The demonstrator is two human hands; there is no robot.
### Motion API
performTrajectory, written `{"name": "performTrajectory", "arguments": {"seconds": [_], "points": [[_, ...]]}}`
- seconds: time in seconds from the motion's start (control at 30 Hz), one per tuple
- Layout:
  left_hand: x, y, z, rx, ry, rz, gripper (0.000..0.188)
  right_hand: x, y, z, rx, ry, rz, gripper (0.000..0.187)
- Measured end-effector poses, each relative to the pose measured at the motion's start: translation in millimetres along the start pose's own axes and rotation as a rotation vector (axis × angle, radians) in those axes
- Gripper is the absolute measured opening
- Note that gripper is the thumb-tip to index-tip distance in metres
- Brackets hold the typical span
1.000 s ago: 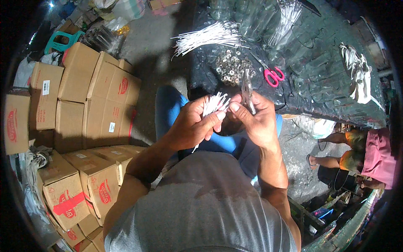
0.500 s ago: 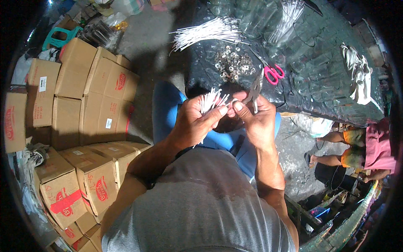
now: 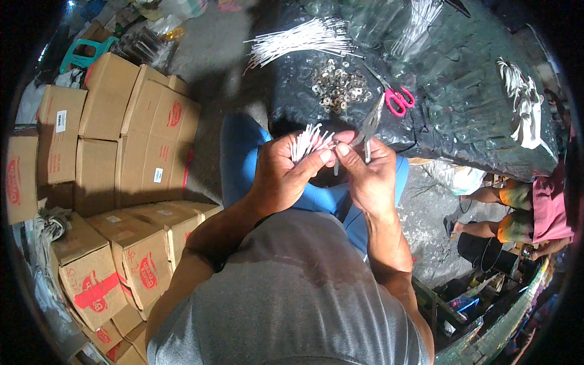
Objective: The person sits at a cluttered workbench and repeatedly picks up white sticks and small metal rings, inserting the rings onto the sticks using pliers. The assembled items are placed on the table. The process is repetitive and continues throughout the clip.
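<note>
My left hand (image 3: 275, 176) is closed round a bunch of thin white wick-like cords (image 3: 310, 143), whose ends fan out above the thumb. Close beside it, my right hand (image 3: 372, 182) is closed with pliers (image 3: 370, 126) held in it, the jaws pointing up and away. The thumbs and fingertips of both hands almost meet over a small piece at a cord's end, too small to make out. Beyond the hands, a heap of small metal washers (image 3: 342, 90) lies on the dark-covered table (image 3: 292, 103). Pink-handled scissors (image 3: 399, 101) lie right of the heap.
A pile of white cords (image 3: 301, 41) lies at the table's far left, another bundle (image 3: 420, 24) farther right. Clear glass bottles or jars (image 3: 450, 91) and white cloth (image 3: 524, 109) are on the table. Cardboard boxes (image 3: 161, 115) stack up at left. Another person's legs (image 3: 486, 229) show at right.
My right thumb and fingertips have shifted slightly in toward the cord ends. The pale ring seen at the right thumb is no longer plainly visible there. Both hands keep their holds.
</note>
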State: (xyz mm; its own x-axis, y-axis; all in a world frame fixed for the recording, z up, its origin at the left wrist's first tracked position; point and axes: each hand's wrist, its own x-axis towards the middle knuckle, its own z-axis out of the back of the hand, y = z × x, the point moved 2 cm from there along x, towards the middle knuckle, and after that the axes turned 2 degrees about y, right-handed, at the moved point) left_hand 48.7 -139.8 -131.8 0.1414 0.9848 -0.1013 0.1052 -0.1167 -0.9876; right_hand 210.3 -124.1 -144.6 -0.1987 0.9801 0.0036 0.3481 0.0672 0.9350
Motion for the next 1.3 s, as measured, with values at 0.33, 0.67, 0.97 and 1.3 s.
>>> {"name": "performTrajectory", "arguments": {"seconds": [0.33, 0.67, 0.97, 1.3], "points": [[-3, 4, -2, -0.078, -0.1, 0.008, 0.009, -1, -4, -8, -0.067, -0.031, 0.046, 0.015], [-1, 1, -1, -0.074, -0.092, -0.03, 0.014, 0, -8, -14, -0.089, -0.08, 0.035, 0.015], [-1, 13, 5, 0.069, -0.187, -0.032, 0.011, -2, -2, -17, -0.555, -0.124, 0.244, 0.012], [-3, 10, 9, -0.116, -0.158, 0.03, 0.01, 6, 6, -15, -0.709, 0.059, 0.428, 0.019]]}}
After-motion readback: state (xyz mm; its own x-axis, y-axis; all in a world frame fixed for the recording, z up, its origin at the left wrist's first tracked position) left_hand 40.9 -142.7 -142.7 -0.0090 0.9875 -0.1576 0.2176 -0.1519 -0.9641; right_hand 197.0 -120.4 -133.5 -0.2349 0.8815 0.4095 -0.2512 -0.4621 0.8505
